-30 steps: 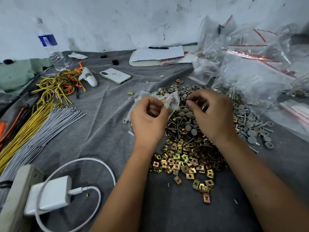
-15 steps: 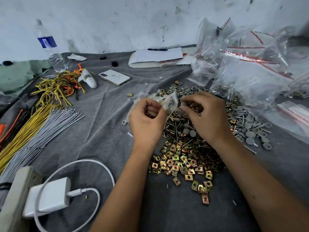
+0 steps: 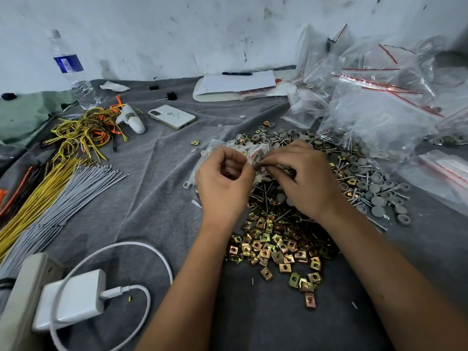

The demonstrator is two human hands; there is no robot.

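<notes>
My left hand [image 3: 224, 183] pinches the rim of a small clear bag [image 3: 220, 148]. My right hand [image 3: 306, 183] nips a grey cap [image 3: 257, 165] between thumb and forefinger, right at the bag's mouth. Both hang over the middle of the grey cloth [image 3: 162, 198], above the heap of brass clips [image 3: 276, 244]. Bare cloth lies open to the left, as far as the grey wires [image 3: 58, 203], and toward the near edge between my forearms. The right side is crowded with caps and screws [image 3: 367, 178] and big bags [image 3: 379, 110]. Half a second ago my right fingers stood apart from my left; now they nearly meet.
</notes>
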